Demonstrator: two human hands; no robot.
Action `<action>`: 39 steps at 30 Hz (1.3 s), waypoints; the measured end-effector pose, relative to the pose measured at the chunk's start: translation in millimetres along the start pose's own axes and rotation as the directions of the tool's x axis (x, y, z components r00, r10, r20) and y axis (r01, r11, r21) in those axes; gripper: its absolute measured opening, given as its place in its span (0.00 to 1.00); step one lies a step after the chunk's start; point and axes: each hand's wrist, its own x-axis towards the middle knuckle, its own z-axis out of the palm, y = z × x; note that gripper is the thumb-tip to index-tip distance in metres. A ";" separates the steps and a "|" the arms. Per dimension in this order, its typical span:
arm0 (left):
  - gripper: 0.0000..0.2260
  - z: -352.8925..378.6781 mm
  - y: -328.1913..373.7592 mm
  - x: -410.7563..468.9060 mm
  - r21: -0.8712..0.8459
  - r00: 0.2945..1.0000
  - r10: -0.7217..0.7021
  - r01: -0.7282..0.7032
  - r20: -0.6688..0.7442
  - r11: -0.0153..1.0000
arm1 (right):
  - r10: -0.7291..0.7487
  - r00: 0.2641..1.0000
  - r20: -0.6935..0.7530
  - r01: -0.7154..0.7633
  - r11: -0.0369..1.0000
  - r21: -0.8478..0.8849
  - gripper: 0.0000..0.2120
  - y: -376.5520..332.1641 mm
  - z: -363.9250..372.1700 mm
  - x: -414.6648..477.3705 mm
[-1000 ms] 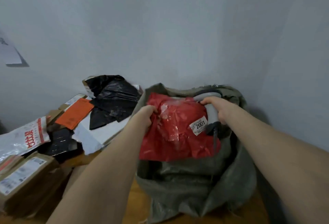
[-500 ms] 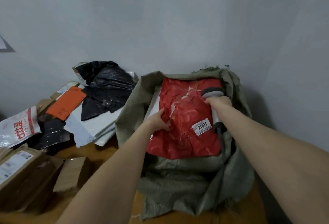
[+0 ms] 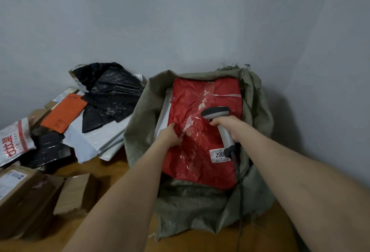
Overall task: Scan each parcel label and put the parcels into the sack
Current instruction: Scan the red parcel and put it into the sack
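The left hand [image 3: 170, 135] gripped the red parcel [image 3: 202, 143] — inside the sack [image 3: 140, 131]. The right hand [image 3: 232, 127] clasped the scanner [image 3: 215, 112].

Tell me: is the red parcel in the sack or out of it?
In: the red parcel lies inside the open mouth of the sack, with green cloth showing round every side.

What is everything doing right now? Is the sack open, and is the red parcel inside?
sack: open, mouth spread wide.
red parcel: lying flat in the sack's mouth, label side up.
label: partly hidden by the scanner's handle.
scanner: gripped by the right hand, above the red parcel.
left hand: holds the red parcel's left edge.
black bag: crumpled, on the pile left of the sack.
cardboard boxes: closed.
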 end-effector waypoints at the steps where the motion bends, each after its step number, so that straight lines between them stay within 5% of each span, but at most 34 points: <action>1: 0.36 -3.1 -0.6 -5.5 -0.008 1.000 0.008 -0.008 -0.004 1.000 | -0.001 1.000 0.002 0.001 1.000 0.024 0.32 0.9 0.1 -0.9; 6: 0.28 -6.7 16.3 -32.5 0.169 0.921 0.294 -0.256 -0.258 0.952 | -0.051 0.998 -0.034 0.055 0.993 0.101 0.28 -8.3 -3.6 -21.7; 10: 0.31 -4.2 34.1 -45.7 0.127 0.925 0.376 -0.367 -0.050 0.921 | -0.068 0.990 -0.126 0.086 0.987 0.137 0.21 0.4 -15.0 -49.9; 14: 0.38 -2.0 43.8 -64.7 0.129 0.882 0.462 -0.472 0.096 0.872 | -0.070 0.949 -0.307 0.111 0.987 0.118 0.34 23.0 -27.0 -68.7; 18: 0.48 4.7 42.5 -83.6 0.283 0.846 0.468 -0.528 0.256 0.801 | 0.064 0.869 -0.491 -0.035 0.997 0.068 0.37 54.0 -30.2 -84.8; 22: 0.57 30.0 27.2 -92.3 0.584 0.831 0.459 -0.551 0.315 0.597 | 0.095 0.940 -0.328 0.016 0.947 0.320 0.42 88.7 -17.2 -84.5; 25: 0.49 46.5 18.2 -91.4 0.611 0.844 0.482 -0.514 0.236 0.602 | 0.057 0.972 -0.228 0.038 0.920 0.389 0.28 96.3 0.1 -88.0; 29: 0.26 49.9 18.4 -86.4 0.513 0.831 0.541 -0.523 0.128 0.681 | 0.063 0.958 -0.278 0.053 0.920 0.388 0.28 93.5 2.7 -81.1; 33: 0.22 30.8 26.7 -79.6 0.466 0.876 0.482 -0.418 -0.023 0.780 | 0.081 0.918 -0.388 0.086 0.915 0.395 0.22 76.0 -31.2 -93.5; 37: 0.18 27.8 44.6 -70.9 0.519 0.909 0.404 -0.395 0.102 0.758 | -0.034 0.941 -0.338 0.197 0.864 0.463 0.37 32.1 -73.4 -103.3; 39: 0.18 34.0 48.2 -72.8 0.584 0.922 0.273 -0.385 0.275 0.714 | -0.109 0.940 -0.322 0.262 0.835 0.483 0.29 9.3 -84.5 -118.5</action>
